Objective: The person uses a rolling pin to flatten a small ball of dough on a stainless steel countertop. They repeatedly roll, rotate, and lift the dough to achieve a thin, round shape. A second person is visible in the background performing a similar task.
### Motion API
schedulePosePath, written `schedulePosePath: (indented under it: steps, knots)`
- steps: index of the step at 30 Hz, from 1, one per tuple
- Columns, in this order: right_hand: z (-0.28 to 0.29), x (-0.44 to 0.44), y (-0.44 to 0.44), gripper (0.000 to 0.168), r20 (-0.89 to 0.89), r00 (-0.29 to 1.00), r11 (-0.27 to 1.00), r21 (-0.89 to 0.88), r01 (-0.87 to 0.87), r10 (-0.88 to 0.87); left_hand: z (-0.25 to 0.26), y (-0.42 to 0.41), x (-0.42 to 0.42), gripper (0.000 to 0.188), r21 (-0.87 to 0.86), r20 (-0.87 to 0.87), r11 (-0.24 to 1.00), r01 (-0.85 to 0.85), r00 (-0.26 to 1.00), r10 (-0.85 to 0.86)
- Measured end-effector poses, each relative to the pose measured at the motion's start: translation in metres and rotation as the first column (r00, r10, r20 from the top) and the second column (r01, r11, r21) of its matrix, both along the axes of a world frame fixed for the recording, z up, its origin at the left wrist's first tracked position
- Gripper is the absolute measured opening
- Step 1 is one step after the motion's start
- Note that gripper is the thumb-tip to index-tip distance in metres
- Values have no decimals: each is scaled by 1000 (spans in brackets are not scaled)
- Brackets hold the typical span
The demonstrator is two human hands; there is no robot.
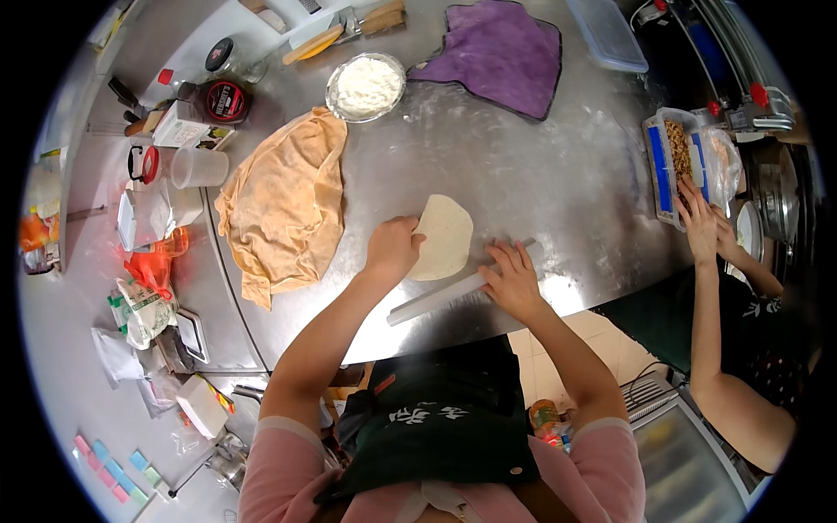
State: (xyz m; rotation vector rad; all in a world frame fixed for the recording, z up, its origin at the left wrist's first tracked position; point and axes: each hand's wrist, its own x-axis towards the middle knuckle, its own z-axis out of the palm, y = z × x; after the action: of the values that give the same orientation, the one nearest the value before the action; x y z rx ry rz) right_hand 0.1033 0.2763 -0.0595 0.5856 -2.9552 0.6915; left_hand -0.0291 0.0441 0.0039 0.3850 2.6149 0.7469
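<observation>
A flat, rounded sheet of dough (444, 238) lies on the steel worktop in front of me. My left hand (394, 247) pinches its left edge between thumb and fingers. Just below the dough, a pale rolling pin (428, 302) lies at a slant, its right end higher in the picture. My right hand (513, 278) is laid over the right part of the pin, fingers spread across it, and hides some of it. Left of the dough, an orange-tan cloth (284, 202) is draped in a low heap; whatever it covers is hidden.
A bowl of white flour (366, 86) and a purple cloth (503, 55) sit at the back. Jars, bottles and tubs crowd the left, near a digital scale (192, 335). On the right, a co-worker's hands (703, 219) reach into a plastic box of nut pieces (677, 147).
</observation>
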Motion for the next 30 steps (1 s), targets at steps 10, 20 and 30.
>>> schedulePosePath:
  steps: [10,20,30]
  knots:
    - [46,29,31,37,156,984,996,-28,87,-82,2,-48,16,19,25,261,986,-165,953,153]
    - [26,-74,-34,42,134,980,989,-4,-149,148,-46,-95,6,30,209,374,953,-219,919,129]
    - [-6,-51,-62,54,-51,971,970,54,238,-235,-63,-77,8,27,395,518,693,-603,769,374]
